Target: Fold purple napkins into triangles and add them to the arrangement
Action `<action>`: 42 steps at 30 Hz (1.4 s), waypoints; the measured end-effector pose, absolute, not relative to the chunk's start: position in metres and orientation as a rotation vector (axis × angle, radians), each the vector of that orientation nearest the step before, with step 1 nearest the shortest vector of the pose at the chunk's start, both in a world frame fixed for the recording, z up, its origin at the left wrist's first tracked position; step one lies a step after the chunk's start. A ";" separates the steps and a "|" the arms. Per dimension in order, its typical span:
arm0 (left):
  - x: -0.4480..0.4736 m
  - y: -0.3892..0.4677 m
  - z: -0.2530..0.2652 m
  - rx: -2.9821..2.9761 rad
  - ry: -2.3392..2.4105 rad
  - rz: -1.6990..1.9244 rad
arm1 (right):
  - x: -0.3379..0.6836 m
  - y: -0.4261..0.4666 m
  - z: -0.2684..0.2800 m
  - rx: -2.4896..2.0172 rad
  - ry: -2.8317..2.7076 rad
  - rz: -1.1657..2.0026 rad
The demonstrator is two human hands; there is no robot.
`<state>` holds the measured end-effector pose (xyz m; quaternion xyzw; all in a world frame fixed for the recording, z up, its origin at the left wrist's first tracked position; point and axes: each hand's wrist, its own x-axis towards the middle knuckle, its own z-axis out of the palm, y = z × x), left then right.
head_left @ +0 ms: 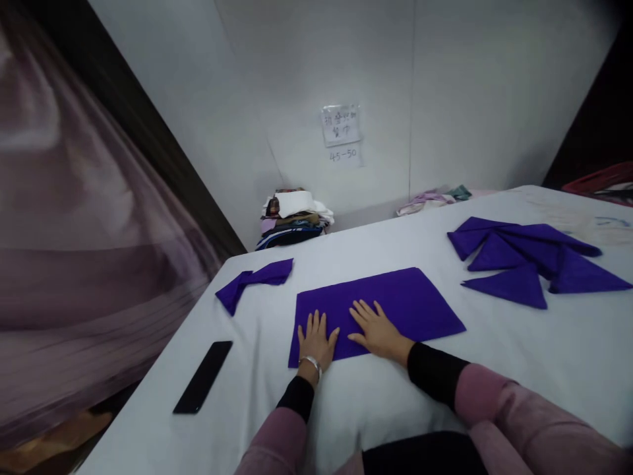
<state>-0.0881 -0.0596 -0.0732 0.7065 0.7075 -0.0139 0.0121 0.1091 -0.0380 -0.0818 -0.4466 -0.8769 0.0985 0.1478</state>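
Note:
A purple cloth napkin (410,303), spread flat as a rectangle, lies on the white-covered table in front of me. My left hand (317,340) rests on its near left part with fingers spread. On its middle, near the front edge, my right hand (378,330) lies palm down, fingers apart. Neither hand grips anything. To the left is a purple cloth (270,272) twisted like a bow. Several purple cloths folded into pointed triangles (519,254) lie at the right, partly overlapping.
A black phone-like slab (202,377) lies on the left of the white table (257,409). Behind the far edge is a stack of folded fabrics (297,218), with more crumpled cloth (430,200) farther right. A handwritten sign (341,125) hangs on the wall. A pink curtain (89,231) hangs left.

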 end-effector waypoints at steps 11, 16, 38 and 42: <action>-0.085 -0.060 -0.065 2.163 2.225 -0.098 | 0.304 -0.030 -0.100 -1.827 -2.318 -0.090; -0.025 -0.062 -0.060 2.293 2.105 0.042 | 0.300 -0.033 -0.097 -1.828 -2.328 -0.109; -0.161 -0.100 -0.065 1.740 2.535 -0.127 | 0.332 -0.022 -0.137 -1.491 -2.439 -0.110; -0.145 -0.098 -0.059 1.711 2.571 -0.056 | 0.330 -0.020 -0.132 -1.517 -2.455 -0.133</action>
